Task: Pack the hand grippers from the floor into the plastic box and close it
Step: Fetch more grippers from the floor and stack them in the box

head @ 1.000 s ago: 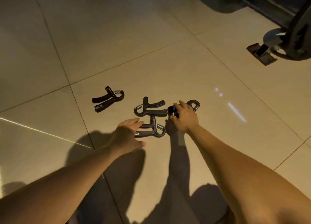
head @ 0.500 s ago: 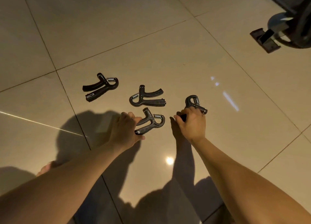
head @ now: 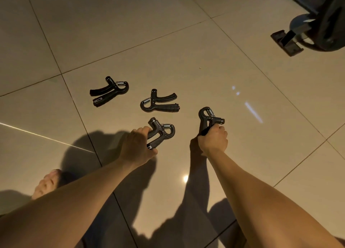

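Note:
Several black hand grippers with steel springs are on the beige tiled floor. My left hand (head: 137, 148) grips the handles of the nearest hand gripper (head: 161, 132), its spring end pointing right. My right hand (head: 213, 140) holds another hand gripper (head: 208, 118) by its handles, spring end up, lifted off the floor. Two more lie untouched: a middle hand gripper (head: 158, 103) and a far-left hand gripper (head: 109, 92). No plastic box is in view.
A dark wheel with a metal stand (head: 287, 42) occupies the top right corner. My bare foot (head: 47, 183) rests on the floor at lower left. Shadows of my arms fall across the glossy tiles (head: 130, 33).
My left hand closed its fingers round the nearest gripper's handles. My right hand lifted its gripper and turned it upright, moving slightly right. The view shifted closer.

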The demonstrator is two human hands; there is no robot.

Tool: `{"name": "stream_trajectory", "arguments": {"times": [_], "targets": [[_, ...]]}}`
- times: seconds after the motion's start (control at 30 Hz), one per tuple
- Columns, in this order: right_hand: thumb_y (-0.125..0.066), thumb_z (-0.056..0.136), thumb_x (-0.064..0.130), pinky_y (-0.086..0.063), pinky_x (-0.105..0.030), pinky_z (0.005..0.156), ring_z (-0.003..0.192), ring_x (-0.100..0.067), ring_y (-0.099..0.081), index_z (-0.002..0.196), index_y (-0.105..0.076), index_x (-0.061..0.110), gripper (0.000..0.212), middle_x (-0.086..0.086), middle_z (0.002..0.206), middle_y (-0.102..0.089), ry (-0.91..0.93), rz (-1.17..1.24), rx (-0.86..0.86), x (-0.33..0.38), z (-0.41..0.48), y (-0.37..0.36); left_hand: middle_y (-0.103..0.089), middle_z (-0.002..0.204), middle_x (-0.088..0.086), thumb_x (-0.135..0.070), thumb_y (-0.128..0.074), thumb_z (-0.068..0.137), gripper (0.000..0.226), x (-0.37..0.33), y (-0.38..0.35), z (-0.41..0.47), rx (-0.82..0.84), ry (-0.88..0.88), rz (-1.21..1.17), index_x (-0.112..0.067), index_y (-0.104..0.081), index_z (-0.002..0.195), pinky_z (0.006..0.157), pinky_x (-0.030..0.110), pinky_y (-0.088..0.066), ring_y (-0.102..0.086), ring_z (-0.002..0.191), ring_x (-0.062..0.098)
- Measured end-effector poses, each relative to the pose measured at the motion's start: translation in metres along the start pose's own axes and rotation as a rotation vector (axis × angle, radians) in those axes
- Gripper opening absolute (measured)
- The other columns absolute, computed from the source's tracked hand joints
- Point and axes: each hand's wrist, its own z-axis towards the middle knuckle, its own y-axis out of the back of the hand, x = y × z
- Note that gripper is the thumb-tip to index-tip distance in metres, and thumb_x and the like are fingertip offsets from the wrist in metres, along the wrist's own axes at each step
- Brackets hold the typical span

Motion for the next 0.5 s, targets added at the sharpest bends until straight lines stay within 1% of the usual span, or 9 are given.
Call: {"name": "stream_trajectory", "arguments": {"times": [0.07, 0.1, 0.17, 0.23, 0.37, 0.5], "targets": [[-0.071, 0.08, 0.018, -0.05, -0.045, 0.089, 0.113, -0.035, -0.053, 0.126, -0.05, 0.003, 0.053, -0.016, 0.123, -0.053, 0.027, 0.004, 0.012, -0.006, -0.01, 0.003, -0.062, 0.08, 0.003, -0.033, -0.069, 0.062, 0.049, -0.002, 0.001, -0.007, -0.061, -0.068, -0.037, -0.012, -0.061, 0.105, 0.063, 0.037, -0.052, -0.054, 0.069, 0.023], [-0.072, 0.079, 0.017, -0.051, -0.045, 0.088, 0.11, -0.036, -0.054, 0.126, -0.049, 0.003, 0.054, -0.015, 0.123, -0.052, 0.046, 0.018, 0.014, -0.009, -0.016, 0.005, -0.062, 0.08, 0.002, -0.034, -0.069, 0.063, 0.051, -0.004, 0.003, -0.01, -0.082, -0.091, -0.049, -0.011, -0.061, 0.108, 0.064, 0.038, -0.052, -0.053, 0.069, 0.021], [-0.073, 0.077, 0.013, -0.052, -0.046, 0.085, 0.106, -0.037, -0.057, 0.126, -0.049, 0.003, 0.056, -0.015, 0.123, -0.051, 0.088, 0.06, 0.006, -0.014, -0.028, 0.013, -0.062, 0.09, -0.002, -0.04, -0.072, 0.065, 0.057, -0.015, 0.012, -0.014, -0.046, -0.068, -0.042, -0.018, -0.057, 0.115, 0.075, 0.038, -0.05, -0.055, 0.079, 0.02], [-0.074, 0.075, 0.011, -0.052, -0.047, 0.084, 0.104, -0.039, -0.057, 0.123, -0.051, 0.003, 0.054, -0.016, 0.122, -0.05, 0.138, 0.108, -0.03, -0.019, -0.039, 0.027, -0.063, 0.099, -0.005, -0.048, -0.074, 0.066, 0.061, -0.029, 0.025, -0.019, -0.017, -0.064, -0.023, -0.024, -0.053, 0.118, 0.082, 0.038, -0.045, -0.057, 0.09, 0.02], [-0.076, 0.078, 0.018, -0.051, -0.046, 0.081, 0.101, -0.041, -0.056, 0.119, -0.053, 0.002, 0.05, -0.017, 0.12, -0.051, 0.243, 0.171, -0.141, -0.031, -0.062, 0.076, -0.064, 0.104, -0.006, -0.062, -0.079, 0.066, 0.068, -0.057, 0.05, -0.04, -0.088, -0.134, -0.005, -0.027, -0.055, 0.119, 0.083, 0.037, -0.038, -0.056, 0.097, 0.02], [-0.075, 0.074, 0.012, -0.051, -0.044, 0.078, 0.095, -0.038, -0.057, 0.117, -0.054, 0.006, 0.049, -0.013, 0.114, -0.05, 0.331, 0.212, -0.24, -0.045, -0.088, 0.147, -0.062, 0.109, -0.011, -0.066, -0.073, 0.069, 0.066, -0.092, 0.091, -0.064, -0.176, -0.224, -0.041, -0.032, -0.055, 0.123, 0.089, 0.037, -0.038, -0.053, 0.101, 0.016]]}}
